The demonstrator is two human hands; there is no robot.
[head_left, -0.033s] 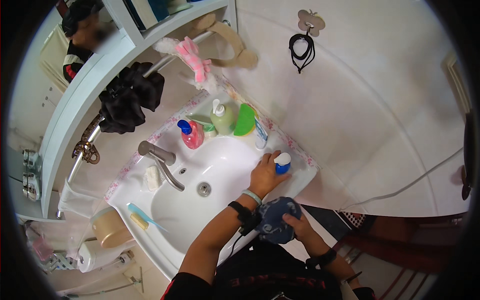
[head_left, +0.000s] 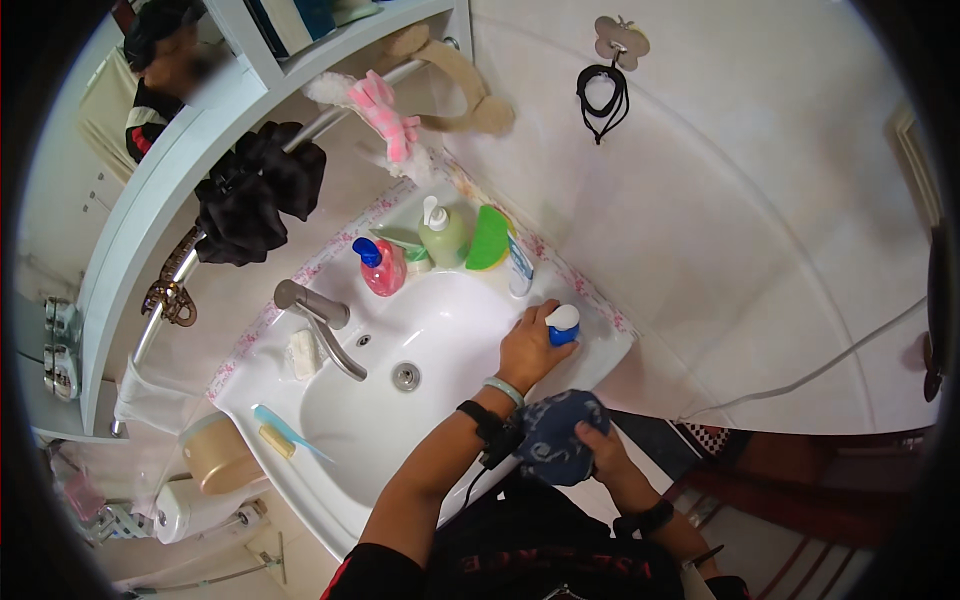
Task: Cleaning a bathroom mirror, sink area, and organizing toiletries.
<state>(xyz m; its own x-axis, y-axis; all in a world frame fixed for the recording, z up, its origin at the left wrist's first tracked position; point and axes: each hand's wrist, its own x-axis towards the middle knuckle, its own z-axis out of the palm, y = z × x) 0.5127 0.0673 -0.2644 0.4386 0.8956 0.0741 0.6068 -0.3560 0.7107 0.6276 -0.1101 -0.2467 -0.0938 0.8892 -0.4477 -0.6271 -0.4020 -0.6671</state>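
My left hand reaches over the right rim of the white washbasin. Its fingers close around a small blue bottle with a white top, which stands on the basin's right corner. Below it, in front of my body, my right hand grips a dark blue cloth item with a pale pattern. The cloth is bunched into a rounded shape, and its exact kind cannot be made out. My right thumb lies on top of it; the other fingers are mostly hidden.
Along the back rim stand a red bottle, a green pump bottle, a green sponge and a white tube. A metal faucet, white soap and a blue toothbrush-like stick are to the left. Headbands hang above.
The dark blue cloth and my right hand have shifted slightly to the right. My left hand stays on the blue bottle.
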